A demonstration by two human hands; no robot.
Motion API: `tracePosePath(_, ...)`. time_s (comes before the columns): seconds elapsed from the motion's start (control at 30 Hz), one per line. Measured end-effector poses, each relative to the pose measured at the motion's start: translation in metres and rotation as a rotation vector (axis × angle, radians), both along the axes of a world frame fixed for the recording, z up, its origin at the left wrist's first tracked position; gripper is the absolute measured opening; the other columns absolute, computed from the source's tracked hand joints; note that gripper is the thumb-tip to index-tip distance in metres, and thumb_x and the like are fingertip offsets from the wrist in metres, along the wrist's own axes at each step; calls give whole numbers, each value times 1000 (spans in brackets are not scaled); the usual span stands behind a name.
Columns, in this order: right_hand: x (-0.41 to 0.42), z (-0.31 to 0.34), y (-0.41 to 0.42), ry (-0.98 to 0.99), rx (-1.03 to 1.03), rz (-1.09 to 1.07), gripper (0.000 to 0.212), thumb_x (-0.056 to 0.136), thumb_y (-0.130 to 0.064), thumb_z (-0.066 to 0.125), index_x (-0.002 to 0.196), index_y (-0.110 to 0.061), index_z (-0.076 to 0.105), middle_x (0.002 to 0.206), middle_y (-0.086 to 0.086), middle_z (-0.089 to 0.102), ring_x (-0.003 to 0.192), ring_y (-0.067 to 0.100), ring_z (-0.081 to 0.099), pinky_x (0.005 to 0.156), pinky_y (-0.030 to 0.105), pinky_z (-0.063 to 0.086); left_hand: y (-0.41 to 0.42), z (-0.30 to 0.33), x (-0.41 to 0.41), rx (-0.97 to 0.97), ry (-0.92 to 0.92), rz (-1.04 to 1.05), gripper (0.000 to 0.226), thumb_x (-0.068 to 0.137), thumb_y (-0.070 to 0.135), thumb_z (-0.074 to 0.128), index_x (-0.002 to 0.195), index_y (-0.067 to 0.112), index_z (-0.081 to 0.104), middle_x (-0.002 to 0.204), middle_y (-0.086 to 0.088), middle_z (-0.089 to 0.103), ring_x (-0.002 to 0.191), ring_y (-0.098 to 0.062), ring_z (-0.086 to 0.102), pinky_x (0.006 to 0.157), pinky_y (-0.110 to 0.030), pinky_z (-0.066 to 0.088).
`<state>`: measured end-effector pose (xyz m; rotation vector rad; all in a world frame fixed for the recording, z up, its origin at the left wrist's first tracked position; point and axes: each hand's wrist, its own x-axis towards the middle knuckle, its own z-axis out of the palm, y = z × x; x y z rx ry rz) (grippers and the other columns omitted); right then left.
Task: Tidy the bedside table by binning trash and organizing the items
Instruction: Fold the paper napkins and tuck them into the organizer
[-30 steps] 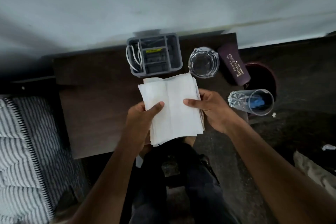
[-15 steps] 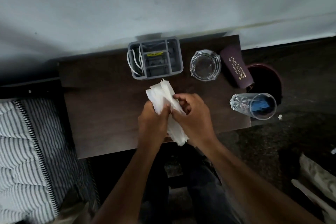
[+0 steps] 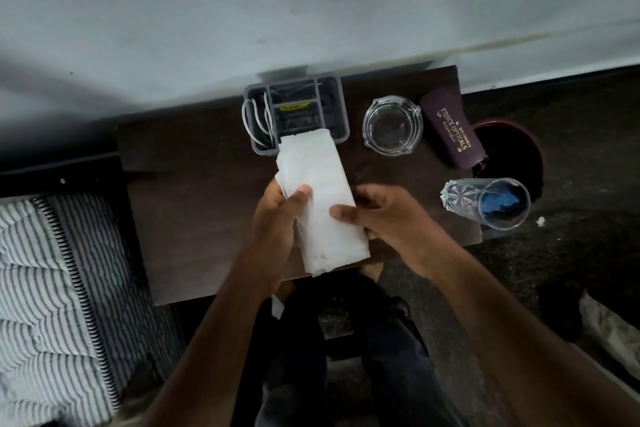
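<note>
- Bedding (image 3: 45, 288) with grey stripes is lying at the near left, just beside the tabletop (image 3: 194, 204).
- Dark wooden tabletop is carrying everything else: a grey organizer (image 3: 332, 104) with white cable at the far middle, a clear glass ashtray (image 3: 392, 125) to its right, and a maroon spectacle case (image 3: 452, 132) at the far right edge.
- Dark bin (image 3: 512, 152) is sitting on the floor just past the right edge.
- Tumbler (image 3: 485, 203) is standing near the right edge with something blue inside.
- Folded tissue stack (image 3: 320, 198) is hovering over the tabletop's middle, its far end overlapping the organizer's near wall. It is looking light, soft and easily creased, so a flat pinch along the long edges should be keeping the fold tidy.
- Left hand (image 3: 277, 232) is clamping the stack's left edge, thumb on top.
- Right hand (image 3: 384, 215) is pinching the right edge, so the tissue is lying between the two grips.
</note>
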<state>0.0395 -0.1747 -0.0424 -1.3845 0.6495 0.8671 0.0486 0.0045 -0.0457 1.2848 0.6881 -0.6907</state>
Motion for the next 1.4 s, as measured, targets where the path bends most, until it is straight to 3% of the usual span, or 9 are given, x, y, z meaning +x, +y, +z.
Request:
tracePosePath(0.1, 0, -1, -2, 107, 233, 42, 31, 82, -18, 82, 112, -10, 76, 109, 6, 80, 99, 21, 77, 76, 30, 62, 0, -1, 3, -103, -84, -113, 30, 104, 10, 50, 133, 15, 56, 110, -1, 78, 92, -16, 77, 68, -31, 61)
tracePosePath(0.23, -1, -8, -1, 69, 190, 56, 34, 79, -12, 84, 112, -9, 76, 109, 6, 80, 104, 22, 76, 89, 40, 61, 16, -8, 4, 90, -193, -424, 41, 91, 36, 67, 131, 28, 59, 118, 3, 75, 106, -19, 73, 85, -47, 62)
tracePosePath(0.37, -3, -12, 6, -35, 64, -70, 29, 73, -14, 89, 100, -11, 79, 100, 3, 81, 95, 19, 78, 77, 29, 60, 24, -9, -4, 148, -105, -493, 47, 70, 62, 76, 112, 42, 66, 104, 12, 78, 88, -15, 78, 66, -45, 65)
tracePosePath(0.57, 1, -12, -9, 12, 187, -98, 42, 73, -15, 88, 113, -9, 75, 115, 10, 77, 109, 31, 74, 96, 53, 56, 31, -15, -8, 109, -132, -534, 22, 81, 32, 79, 103, 33, 74, 103, 10, 80, 95, -10, 77, 83, -29, 62)
tracePosePath(0.7, 5, -9, -17, 85, 358, -24, 31, 80, -5, 82, 108, -17, 77, 114, 17, 75, 94, 32, 72, 66, 40, 55, 32, -12, 10, 85, -164, -663, 22, 81, 32, 80, 102, 27, 77, 100, 8, 81, 91, -10, 76, 79, -25, 60)
tracePosePath(0.97, 43, -3, -12, -251, 31, -413, 18, 72, 1, 81, 78, -16, 79, 86, 5, 79, 69, 34, 70, 46, 31, 49, 22, -12, 44, 486, -322, -225, 9, 83, 30, 81, 78, 36, 77, 72, 12, 77, 64, -2, 67, 68, -27, 54)
tracePosePath(1.1, 65, -2, -1, -389, -149, -536, 15, 73, -5, 81, 80, -15, 73, 80, 4, 79, 56, 41, 64, 48, 36, 52, 3, 3, 58, 440, -389, -108, 7, 88, 27, 75, 88, 34, 76, 80, 7, 79, 71, -7, 72, 66, -31, 58)
tracePosePath(1.23, 85, -6, 10, -471, -334, -537, 12, 75, -9, 80, 72, -19, 74, 74, 6, 78, 48, 36, 70, 45, 41, 56, -22, 13, 66, 528, -503, -226, 34, 94, 5, 63, 121, 24, 72, 115, 9, 74, 106, -1, 69, 98, -27, 56)
tracePosePath(1.4, 96, -19, 24, -518, -587, -481, 8, 77, -12, 81, 82, -8, 77, 75, 7, 78, 58, 25, 75, 49, 47, 61, -40, 15, 83, 237, -332, -179, 47, 100, -4, 48, 146, 9, 53, 138, -3, 65, 128, -8, 60, 111, -24, 45)
